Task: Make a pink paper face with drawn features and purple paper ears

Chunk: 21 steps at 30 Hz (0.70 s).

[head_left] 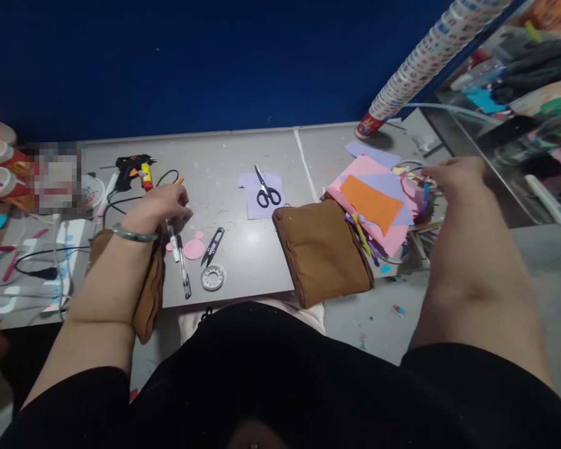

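Nearest, a brown pad (325,255) lies over the desk (262,268) edge, with a tape roll (212,278) and a clear pen (184,274) to its left. Just beyond, pink discs (194,249) look already cut out, lying flat near purple snips (213,246), apparently not joined to anything. The left hand (164,202), fingers loosely bent, is just above a white marker (173,243); I cannot tell if it grips anything. The right hand (455,178) has its fingers part-curled at the far edge of the heap topped by an orange sheet (371,202); its hold is unclear too. Farther in, scissors (268,197) rest on a lilac sheet (275,181), notched at one corner, so its cutting seems only partly done
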Motion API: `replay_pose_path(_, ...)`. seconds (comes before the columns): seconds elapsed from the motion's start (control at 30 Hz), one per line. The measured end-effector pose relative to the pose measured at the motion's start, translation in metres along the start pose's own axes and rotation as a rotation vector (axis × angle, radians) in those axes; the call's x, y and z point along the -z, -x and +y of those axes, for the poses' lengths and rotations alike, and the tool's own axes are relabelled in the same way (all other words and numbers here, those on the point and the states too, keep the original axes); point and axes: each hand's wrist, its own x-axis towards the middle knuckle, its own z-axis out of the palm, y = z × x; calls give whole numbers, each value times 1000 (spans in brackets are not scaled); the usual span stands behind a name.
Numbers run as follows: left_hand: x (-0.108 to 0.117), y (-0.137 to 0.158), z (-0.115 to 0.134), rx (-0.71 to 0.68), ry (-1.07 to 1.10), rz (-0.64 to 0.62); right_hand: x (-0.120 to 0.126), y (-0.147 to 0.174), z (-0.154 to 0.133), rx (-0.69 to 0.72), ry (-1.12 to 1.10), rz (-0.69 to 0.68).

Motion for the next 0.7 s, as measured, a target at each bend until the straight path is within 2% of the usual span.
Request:
replay_pose_path(0.03, 0, 0, 0, 4, -8, -1, 2, 6, -2, -54, -44, 29)
replay_pose_path(0.1, 0, 0, 1, 3, -20, -9, 5, 15, -6, -65, -140, 75)
replay_pose_path(0.33, -2, 0, 1, 0, -48, 26, 23, 12, -17, 131, -241, 384)
replay_pose_path(0.5, 0, -1, 1, -15, -33, 12, 38, 10, -14, 177, -327, 593)
replay_pose_path(0.6, 0, -4, -2, -38, -14, 10, 40, 19, -7, 180, -355, 601)
replay_pose_path(0.7, -2, -6, -5, -42, -2, 34, 39, 33, -2, 165, -383, 521)
